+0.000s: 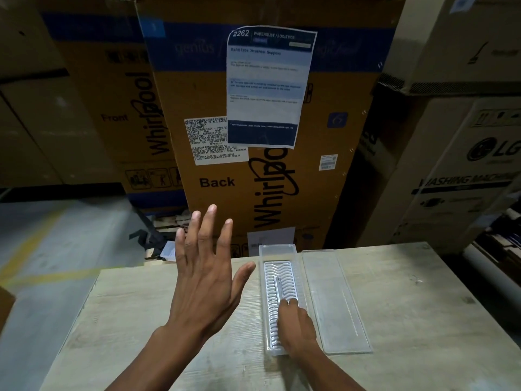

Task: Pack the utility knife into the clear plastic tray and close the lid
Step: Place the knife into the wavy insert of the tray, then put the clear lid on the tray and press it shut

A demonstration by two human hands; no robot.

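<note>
A clear plastic tray [277,253] with a white ribbed insert lies lengthwise on the wooden table [394,362]. A slim silver utility knife [279,286] rests along the insert. My right hand [296,323] is over the tray's near half, its fingertips pinching the knife's near end. The flat clear lid [335,303] lies on the table just right of the tray, touching its side. My left hand [207,275] hovers above the table to the left of the tray, palm down, fingers spread, holding nothing.
Tall cardboard appliance boxes [253,176] stand right behind the table's far edge, with a printed sheet [267,88] taped on one. More boxes are stacked at the right. Grey floor with yellow lines lies to the left.
</note>
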